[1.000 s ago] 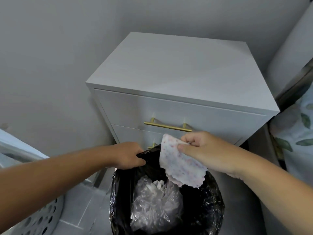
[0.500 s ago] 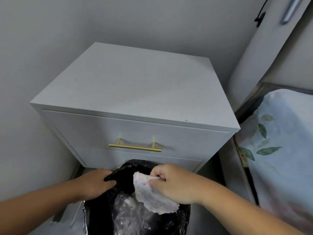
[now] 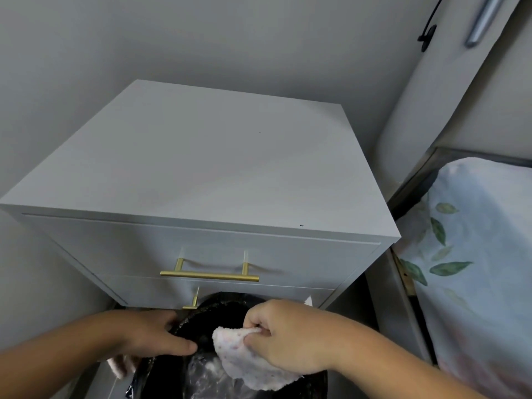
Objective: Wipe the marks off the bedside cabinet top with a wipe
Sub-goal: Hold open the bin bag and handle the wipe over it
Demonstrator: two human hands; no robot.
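Holding one wipe (spotted) — two hands, right hand

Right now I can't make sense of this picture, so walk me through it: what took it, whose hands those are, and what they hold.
A camera worn on a person's head took it, looking forward and down, so the two bare arms at the bottom are the wearer's own. The right hand pinches a crumpled white wipe with faint pink dots over an open black bin bag. The left hand grips the bag's rim. Behind them stands a white bedside cabinet with gold drawer handles. Its top carries nothing but a tiny dark speck near the front right edge. A leaf-patterned cloth lies to the right.
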